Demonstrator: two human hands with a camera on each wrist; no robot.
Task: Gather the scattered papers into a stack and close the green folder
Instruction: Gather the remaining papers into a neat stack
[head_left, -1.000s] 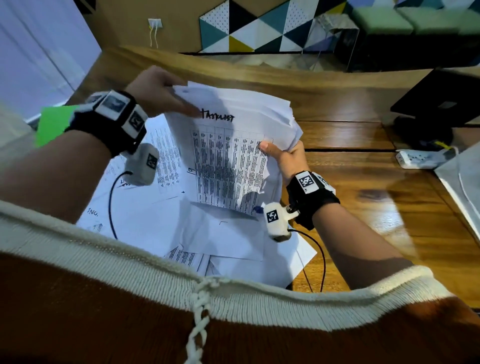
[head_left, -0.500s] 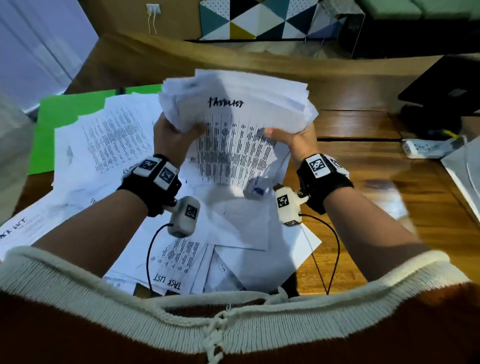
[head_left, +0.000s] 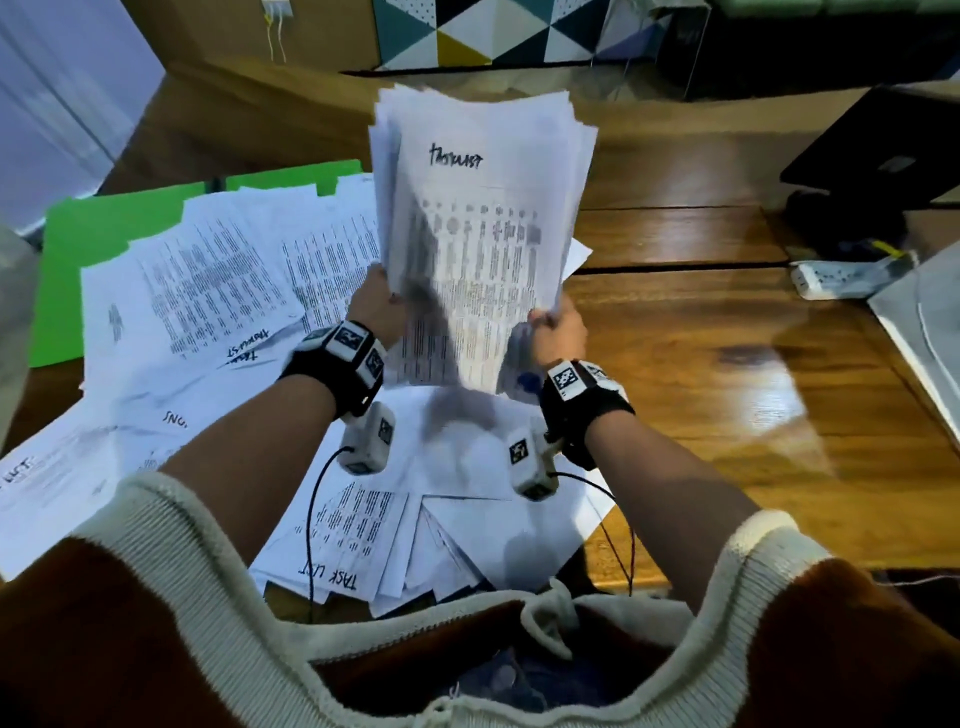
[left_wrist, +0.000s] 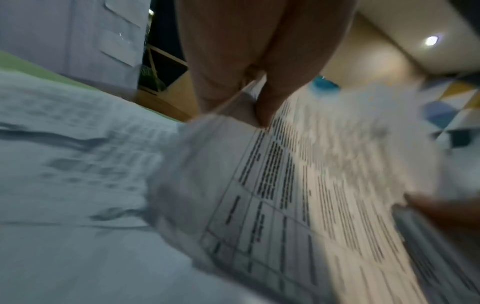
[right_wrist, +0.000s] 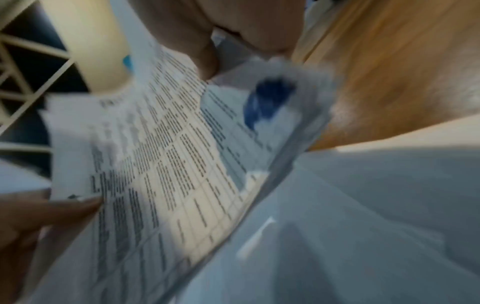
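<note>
Between the two hands a sheaf of papers stands nearly upright above the table, its top sheet headed with a handwritten title over a printed grid. The left hand pinches the sheaf's lower left edge, thumb on the front and fingers behind, as the left wrist view shows close up. The right hand grips the lower right corner in the same way, thumb pressed on the printed face. How many sheets the sheaf holds cannot be counted (the edges fan out unevenly at the top, and motion blur smears the lower half). Each wrist carries one black strap with a small white camera module hanging under it, two in all, each with a thin black cable.

Under the forearms lie the loose papers, overlapping in a wide spread from the near edge to the far left; at least six separate sheets can be made out, several marked with a handwritten heading. One green folder lies open beneath the far left of that spread, its two green leaves showing past the paper edges. To the right, well apart from the papers, sit one white power strip and one dark laptop
</note>
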